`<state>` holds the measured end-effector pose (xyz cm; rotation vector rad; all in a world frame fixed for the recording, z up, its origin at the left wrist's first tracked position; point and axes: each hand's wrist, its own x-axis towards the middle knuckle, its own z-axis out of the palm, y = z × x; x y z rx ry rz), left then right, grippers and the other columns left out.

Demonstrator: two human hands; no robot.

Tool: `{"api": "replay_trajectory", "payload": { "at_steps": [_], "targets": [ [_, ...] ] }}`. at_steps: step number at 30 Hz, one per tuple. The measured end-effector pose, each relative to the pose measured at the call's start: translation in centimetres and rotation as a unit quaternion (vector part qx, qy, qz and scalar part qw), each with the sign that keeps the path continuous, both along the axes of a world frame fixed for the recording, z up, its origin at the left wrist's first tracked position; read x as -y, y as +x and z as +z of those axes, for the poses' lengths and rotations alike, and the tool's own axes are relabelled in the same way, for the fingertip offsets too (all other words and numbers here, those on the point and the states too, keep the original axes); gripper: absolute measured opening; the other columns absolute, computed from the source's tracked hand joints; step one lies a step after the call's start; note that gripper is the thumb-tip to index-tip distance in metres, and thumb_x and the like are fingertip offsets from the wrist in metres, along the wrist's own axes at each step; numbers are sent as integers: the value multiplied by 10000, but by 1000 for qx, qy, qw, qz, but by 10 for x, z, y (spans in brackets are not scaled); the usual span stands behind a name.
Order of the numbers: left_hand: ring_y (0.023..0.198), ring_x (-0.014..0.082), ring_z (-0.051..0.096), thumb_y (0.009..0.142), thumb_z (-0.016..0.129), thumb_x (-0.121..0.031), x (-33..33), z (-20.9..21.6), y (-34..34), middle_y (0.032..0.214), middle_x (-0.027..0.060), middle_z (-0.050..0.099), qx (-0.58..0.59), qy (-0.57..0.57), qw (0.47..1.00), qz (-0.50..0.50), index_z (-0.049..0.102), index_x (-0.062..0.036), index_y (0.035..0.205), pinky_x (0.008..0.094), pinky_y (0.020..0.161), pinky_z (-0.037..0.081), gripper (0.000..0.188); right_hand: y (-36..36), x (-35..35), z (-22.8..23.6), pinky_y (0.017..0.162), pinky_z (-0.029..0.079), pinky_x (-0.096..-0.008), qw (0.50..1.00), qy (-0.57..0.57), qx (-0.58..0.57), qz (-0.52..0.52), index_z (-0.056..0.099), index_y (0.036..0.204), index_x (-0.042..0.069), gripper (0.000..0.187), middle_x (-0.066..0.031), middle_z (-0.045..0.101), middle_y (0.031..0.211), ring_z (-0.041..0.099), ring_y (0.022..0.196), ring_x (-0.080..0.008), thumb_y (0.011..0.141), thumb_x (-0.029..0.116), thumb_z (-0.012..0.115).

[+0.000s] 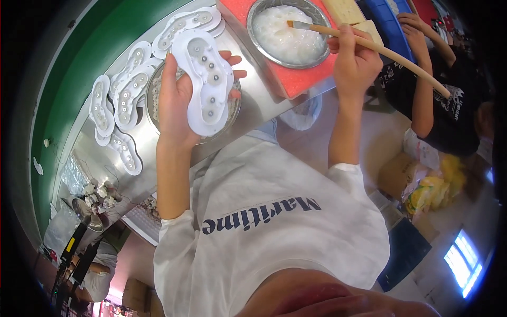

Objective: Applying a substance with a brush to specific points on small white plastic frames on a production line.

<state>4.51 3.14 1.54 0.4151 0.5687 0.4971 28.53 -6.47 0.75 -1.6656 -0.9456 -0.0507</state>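
My left hand (177, 108) holds up a white sole-shaped plastic plate (200, 116), with round metal pieces set in its recesses. The thumb lies along its left edge and the fingertips show past its right side. Under this hand, partly hidden, is a round metal bowl (153, 103) of small light pieces. A long wooden-handled brush (409, 64) is gripped in my right hand (356, 61). Its bristle tip touches the white paste (277, 45) inside a steel bowl (250, 26). That bowl rests on a red foam block (303, 82).
More sole-shaped plates (127, 108) lie stacked and overlapping on the metal table (153, 150). At the upper right, a co-worker's hands (414, 26) are at a blue bin (381, 21). A yellowish block (340, 11) stands beside the steel bowl. White parts and wires (97, 195) sit lower left.
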Motion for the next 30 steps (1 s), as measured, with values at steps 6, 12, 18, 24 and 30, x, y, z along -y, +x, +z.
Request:
{"api": "replay_trajectory", "payload": {
  "at_steps": [6, 12, 18, 24, 30],
  "targets": [
    [956, 297, 610, 960, 206, -538, -1, -3, 13, 1096, 209, 584, 8, 38, 999, -33, 414, 17, 1282, 359, 761, 520, 674, 8, 13, 13, 537, 532, -273, 991, 105, -61, -55, 603, 872, -107, 199, -149, 644, 688, 619, 554, -167, 900, 88, 575],
    [956, 299, 619, 983, 246, -469, 2, -2, 26, 1059, 197, 595, 44, 3, 999, -2, 407, -26, 1277, 405, 826, 525, 555, 24, 19, 21, 528, 515, -279, 965, 209, -146, -54, 593, 830, -86, 180, -163, 632, 699, 610, 535, -190, 882, 81, 553],
    [1006, 293, 602, 983, 271, -462, -4, -7, 23, 1096, 187, 584, 66, -17, 997, 25, 422, -31, 1262, 450, 861, 516, 536, -14, 26, 32, 501, 495, -306, 953, 194, -218, 85, 581, 811, -61, 265, -152, 588, 670, 576, 570, -214, 881, 187, 517],
    [933, 262, 629, 977, 287, -485, 3, -2, 7, 1075, 140, 585, 59, 2, 998, 2, 445, -39, 1242, 389, 806, 529, 542, -67, 13, 19, 511, 523, -309, 964, 155, -152, 150, 565, 841, -66, 138, -156, 625, 684, 629, 535, -239, 845, 72, 567],
    [881, 212, 620, 980, 266, -502, 13, 0, -6, 1048, 120, 591, 13, 48, 999, 22, 446, -54, 1244, 328, 754, 529, 550, -80, 5, 17, 537, 494, -280, 957, 144, -66, 242, 580, 818, -68, 113, -143, 618, 668, 602, 589, -181, 831, 44, 586]
  ]
}}
